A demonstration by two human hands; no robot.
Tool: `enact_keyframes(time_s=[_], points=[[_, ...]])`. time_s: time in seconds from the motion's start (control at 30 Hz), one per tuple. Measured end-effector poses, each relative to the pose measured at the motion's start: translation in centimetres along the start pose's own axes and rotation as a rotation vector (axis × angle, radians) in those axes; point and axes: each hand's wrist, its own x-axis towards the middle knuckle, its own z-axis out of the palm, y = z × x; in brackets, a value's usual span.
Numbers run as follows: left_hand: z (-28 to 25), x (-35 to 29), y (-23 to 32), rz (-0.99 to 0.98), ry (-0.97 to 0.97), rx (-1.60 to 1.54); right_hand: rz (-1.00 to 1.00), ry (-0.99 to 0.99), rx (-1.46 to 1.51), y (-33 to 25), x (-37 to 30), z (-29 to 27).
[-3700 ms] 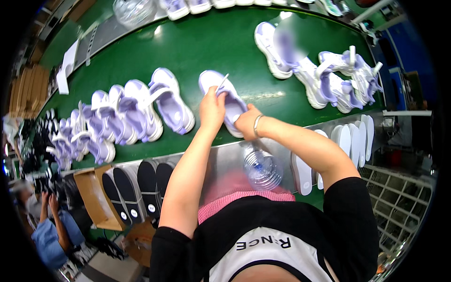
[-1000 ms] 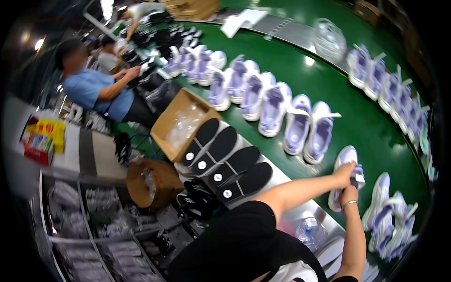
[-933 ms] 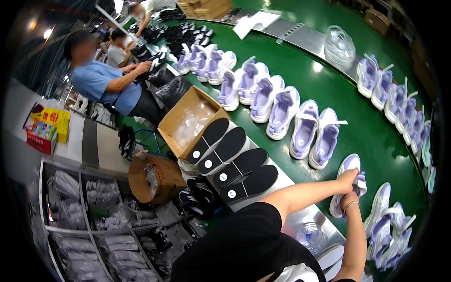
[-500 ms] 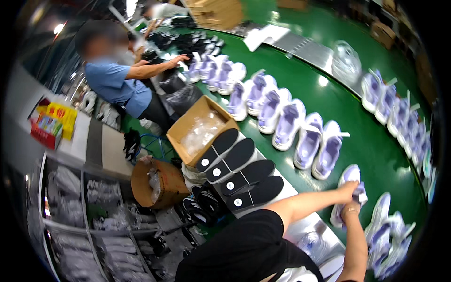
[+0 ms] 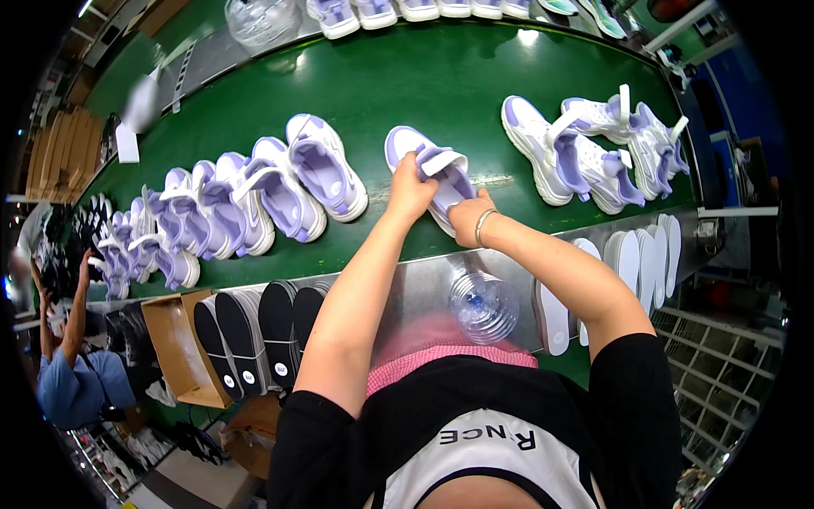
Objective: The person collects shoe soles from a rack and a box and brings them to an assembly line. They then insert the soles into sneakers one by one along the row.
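A white and lavender sneaker [image 5: 451,181] lies on the green surface in front of me, toe pointing away. My left hand [image 5: 410,190] grips its left side by the white strap, fingers closed on the upper. My right hand [image 5: 468,220], with a silver bracelet at the wrist, is closed around the heel end, partly hiding it. To the left runs a row of matching sneakers, the nearest one [image 5: 326,168] standing a short way from my left hand. Several more, among them a sneaker [image 5: 536,151] with its strap raised, are grouped at the right.
A clear plastic bottle [image 5: 483,307] is on the metal ledge near my body. Banded black insoles [image 5: 277,327] and a cardboard box [image 5: 174,348] are at left, pale insoles [image 5: 627,261] at right. More sneakers [image 5: 376,12] line the far side. A co-worker in blue [image 5: 80,386] works at far left.
My view has swung to the right, bringing the held sneaker to the centre. Both hands stay on it; the right hand now sits farther back, at the heel.
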Motion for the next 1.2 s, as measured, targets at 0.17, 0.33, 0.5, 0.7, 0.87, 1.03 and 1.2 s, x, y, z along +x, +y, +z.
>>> enact_keyframes(time_s=[0.17, 0.33, 0.5, 0.7, 0.87, 1.03, 1.2], points=[[-0.1, -0.8, -4.0, 0.028, 0.079, -0.050, -0.163, 0.270, 0.264, 0.5, -0.9, 2.0], [-2.4, -3.7, -1.8, -0.058, 0.032, -0.454, -0.029, 1.116, 0.430, 8.6, -5.9, 2.1], [-1.7, -1.9, -2.3, 0.001, 0.167, -0.022, 0.510, 0.966, 0.099, 16.7, -6.4, 6.8], [-2.0, -0.3, -1.3, -0.004, 0.219, 0.224, 0.410, 0.686, 0.252, 11.1, -6.0, 5.6], [-4.7, 0.9, -2.2, -0.035, 0.280, 0.273, 0.246, 0.727, 0.433, 7.6, -6.6, 6.2], [-2.4, -0.9, 4.3, 0.508, 0.610, 0.634, 0.371, 0.998, 0.507, 10.9, -12.6, 12.3], [4.0, -0.2, 7.4, 0.626, 0.116, 0.438, 0.722, 0.844, 0.439, 12.0, -17.9, 20.5]])
